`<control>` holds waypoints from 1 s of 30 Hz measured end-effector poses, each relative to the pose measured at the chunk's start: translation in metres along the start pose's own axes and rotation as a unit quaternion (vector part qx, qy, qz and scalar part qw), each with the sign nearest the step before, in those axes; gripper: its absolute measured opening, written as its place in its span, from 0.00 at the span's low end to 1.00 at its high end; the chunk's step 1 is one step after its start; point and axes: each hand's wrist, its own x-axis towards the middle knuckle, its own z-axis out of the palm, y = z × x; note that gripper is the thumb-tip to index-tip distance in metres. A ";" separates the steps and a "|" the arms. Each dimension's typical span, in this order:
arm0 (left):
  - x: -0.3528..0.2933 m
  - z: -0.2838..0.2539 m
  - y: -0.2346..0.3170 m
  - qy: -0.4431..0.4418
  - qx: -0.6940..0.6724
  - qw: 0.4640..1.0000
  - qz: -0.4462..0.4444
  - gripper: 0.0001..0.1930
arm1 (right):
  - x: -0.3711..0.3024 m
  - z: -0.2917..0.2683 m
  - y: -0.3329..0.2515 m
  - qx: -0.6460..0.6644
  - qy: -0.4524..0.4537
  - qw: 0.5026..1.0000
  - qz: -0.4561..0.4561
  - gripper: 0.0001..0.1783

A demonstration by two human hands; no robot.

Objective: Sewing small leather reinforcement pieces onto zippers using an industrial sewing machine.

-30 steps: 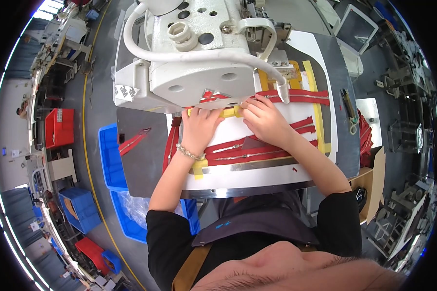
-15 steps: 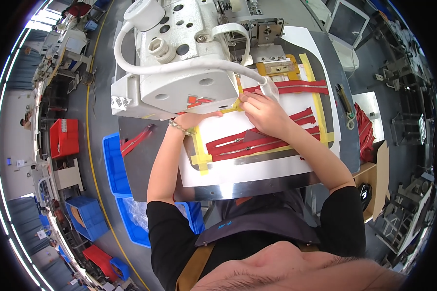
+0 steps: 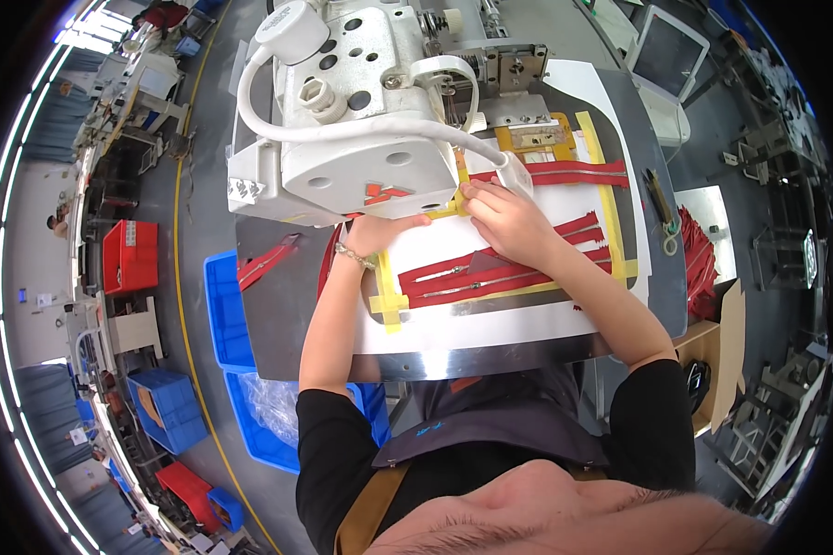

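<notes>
My left hand (image 3: 378, 235) reaches under the front of a white sewing machine (image 3: 366, 162); its thumb points right beside yellow tape, and its other fingers are hidden. A red zipper strip (image 3: 328, 262) shows just left of that wrist. My right hand (image 3: 511, 224) is closed, its bent fingertips together beside the needle area; what they pinch is hidden. Beyond it, a red zipper (image 3: 578, 173) lies across the white taped sheet (image 3: 491, 339). More red zippers (image 3: 504, 276) rest on the sheet below my right hand, partly under the forearm.
Another red zipper (image 3: 268, 262) lies at the table's left. Blue bins (image 3: 227, 310) stand below the left edge. To the right are scissors (image 3: 668, 236), a pile of red zippers (image 3: 697, 264), a cardboard box (image 3: 727, 342) and a screen (image 3: 666, 51).
My left hand has shifted slightly right and down, and the red strip by its wrist shows more. The whole view has shifted a little. My right hand stays at nearly the same place.
</notes>
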 end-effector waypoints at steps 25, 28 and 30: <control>-0.051 0.028 0.017 0.244 0.260 0.909 0.217 0.31 | -0.010 -0.010 -0.025 -0.087 -0.012 0.995 -0.037 0.04; -0.051 0.028 0.023 0.259 0.263 0.901 0.229 0.29 | -0.005 -0.016 -0.025 -0.095 -0.008 0.994 -0.043 0.06; -0.054 0.027 0.024 0.257 0.264 0.903 0.224 0.28 | 0.003 -0.019 -0.027 -0.079 0.007 0.996 -0.027 0.08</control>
